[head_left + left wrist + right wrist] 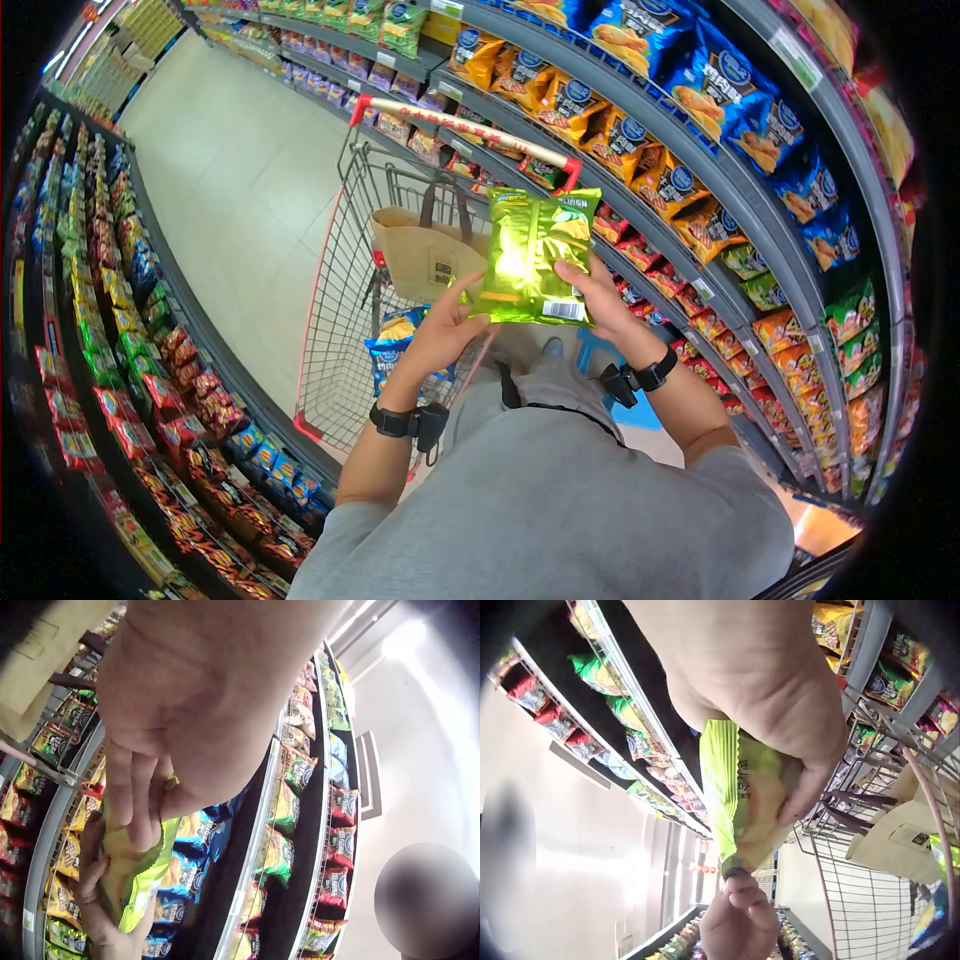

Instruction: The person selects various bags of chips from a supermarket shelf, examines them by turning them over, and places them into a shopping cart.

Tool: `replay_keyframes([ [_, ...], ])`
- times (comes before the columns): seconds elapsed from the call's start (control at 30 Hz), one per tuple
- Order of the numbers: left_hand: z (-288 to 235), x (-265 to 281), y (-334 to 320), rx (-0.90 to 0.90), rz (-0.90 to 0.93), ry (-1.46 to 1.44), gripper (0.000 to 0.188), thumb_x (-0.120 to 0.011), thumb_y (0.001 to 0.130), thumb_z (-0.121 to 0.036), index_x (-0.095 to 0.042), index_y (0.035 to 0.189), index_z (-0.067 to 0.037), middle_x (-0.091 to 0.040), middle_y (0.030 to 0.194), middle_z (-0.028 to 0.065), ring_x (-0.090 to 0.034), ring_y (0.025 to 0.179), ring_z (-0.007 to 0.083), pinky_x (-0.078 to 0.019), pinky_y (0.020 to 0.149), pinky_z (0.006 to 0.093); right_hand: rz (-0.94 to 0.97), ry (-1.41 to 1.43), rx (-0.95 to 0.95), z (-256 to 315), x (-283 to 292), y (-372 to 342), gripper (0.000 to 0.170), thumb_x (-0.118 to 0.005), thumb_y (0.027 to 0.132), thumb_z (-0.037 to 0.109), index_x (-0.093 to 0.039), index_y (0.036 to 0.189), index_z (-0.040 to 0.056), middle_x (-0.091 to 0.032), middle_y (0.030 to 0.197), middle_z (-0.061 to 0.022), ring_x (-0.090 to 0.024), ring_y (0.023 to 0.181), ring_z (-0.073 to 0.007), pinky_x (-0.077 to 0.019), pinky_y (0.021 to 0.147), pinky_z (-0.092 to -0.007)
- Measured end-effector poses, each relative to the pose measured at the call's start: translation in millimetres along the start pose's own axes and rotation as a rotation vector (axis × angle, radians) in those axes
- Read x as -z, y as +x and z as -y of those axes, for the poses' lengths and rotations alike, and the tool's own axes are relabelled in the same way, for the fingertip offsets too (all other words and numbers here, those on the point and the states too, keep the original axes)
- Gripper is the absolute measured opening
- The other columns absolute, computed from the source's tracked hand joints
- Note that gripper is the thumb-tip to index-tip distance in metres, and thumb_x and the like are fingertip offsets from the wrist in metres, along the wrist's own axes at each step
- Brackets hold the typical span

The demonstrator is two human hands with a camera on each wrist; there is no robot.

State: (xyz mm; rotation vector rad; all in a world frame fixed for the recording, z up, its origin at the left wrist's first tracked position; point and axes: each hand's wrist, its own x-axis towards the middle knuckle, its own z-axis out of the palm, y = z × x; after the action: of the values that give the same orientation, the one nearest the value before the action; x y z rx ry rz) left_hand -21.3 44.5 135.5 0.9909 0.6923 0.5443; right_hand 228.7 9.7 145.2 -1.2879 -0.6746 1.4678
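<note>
A shiny green bag of chips (530, 250) is held up before the body, with a barcode toward the head camera. The right hand (606, 305) grips its right side, the thumb lying across the face. At the lower left corner, the left hand (438, 335) pinches the bag between thumb and fingers. In the left wrist view, the left hand's fingers (142, 799) lie over the bag's surface. The right wrist view shows the crimped end seam of the bag (721, 787) beside the right palm; the fingers behind it are hidden.
A wire shopping cart (335, 375) with a red-and-white handle stands ahead, holding a beige tote bag (425, 260) and blue chip bags (388, 365). Snack shelves (690, 130) curve along the right; another shelf row (110, 330) lines the left. Tiled floor (235, 150) runs between.
</note>
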Motion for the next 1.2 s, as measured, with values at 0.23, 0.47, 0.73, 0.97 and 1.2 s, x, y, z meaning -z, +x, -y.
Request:
replay_keyframes([
  [0.23, 22.4, 29.3, -11.4, -0.229, -0.38, 0.151, 0.06, -0.06, 0.086, -0.004, -0.034, 0.14, -0.004, -0.05, 0.13, 0.0156, -0.05, 0.118, 0.0219, -0.0461, 0.092, 0.0317, 0.127, -0.492, 0.368, -17.4, -52.9, 22.5, 0.068, -0.073, 0.079, 0.015, -0.038, 0.135, -0.0011, -0.053, 0.125, -0.0158, -0.052, 0.116, -0.0223, -0.0414, 0.098, -0.0343],
  [0.47, 64.6, 66.3, -39.3, -0.198, -0.388, -0.354, 0.064, -0.06, 0.089, -0.024, -0.03, 0.142, -0.006, -0.042, 0.139, 0.0103, -0.044, 0.124, 0.0235, -0.0355, 0.104, 0.0374, 0.563, -0.508, 0.248, -22.9, -97.3, 26.8, 0.06, -0.063, 0.09, 0.024, -0.038, 0.139, 0.0018, -0.046, 0.137, -0.0147, -0.045, 0.125, -0.023, -0.0387, 0.102, -0.0347],
  [0.73, 104.2, 68.5, -66.8, -0.035, -0.354, -0.428, 0.059, -0.057, 0.091, -0.042, -0.04, 0.137, -0.008, -0.053, 0.129, 0.0081, -0.055, 0.114, 0.0216, -0.0474, 0.094, 0.0376, 0.626, -0.167, -0.409, -102.3, -91.8, 47.2, 0.052, -0.056, 0.095, 0.037, -0.047, 0.13, 0.0005, -0.055, 0.125, -0.0098, -0.051, 0.115, -0.0165, -0.0438, 0.095, -0.0322],
  [0.97, 141.7, 87.9, -75.1, 0.399, -0.506, -0.468, 0.055, -0.043, 0.095, -0.053, -0.044, 0.135, -0.015, -0.056, 0.125, 0.0046, -0.056, 0.112, 0.0209, -0.0523, 0.084, 0.0457, 0.547, -0.859, -0.144, -179.3, -63.4, 54.8, 0.064, -0.067, 0.085, 0.028, -0.04, 0.133, -0.0034, -0.058, 0.117, -0.0161, -0.057, 0.106, -0.0212, -0.0461, 0.09, -0.0334],
  [1.2, 178.3, 112.3, -78.9, 0.481, -0.366, -0.324, 0.047, -0.063, 0.09, -0.026, -0.046, 0.13, -0.008, -0.06, 0.116, 0.0063, -0.061, 0.101, 0.0197, -0.0552, 0.076, 0.0386, 0.609, -0.792, -0.221, -177.8, -56.1, 38.9, 0.057, -0.068, 0.079, 0.018, -0.049, 0.128, -0.0021, -0.061, 0.108, -0.0156, -0.06, 0.098, -0.023, -0.0485, 0.087, -0.0331],
])
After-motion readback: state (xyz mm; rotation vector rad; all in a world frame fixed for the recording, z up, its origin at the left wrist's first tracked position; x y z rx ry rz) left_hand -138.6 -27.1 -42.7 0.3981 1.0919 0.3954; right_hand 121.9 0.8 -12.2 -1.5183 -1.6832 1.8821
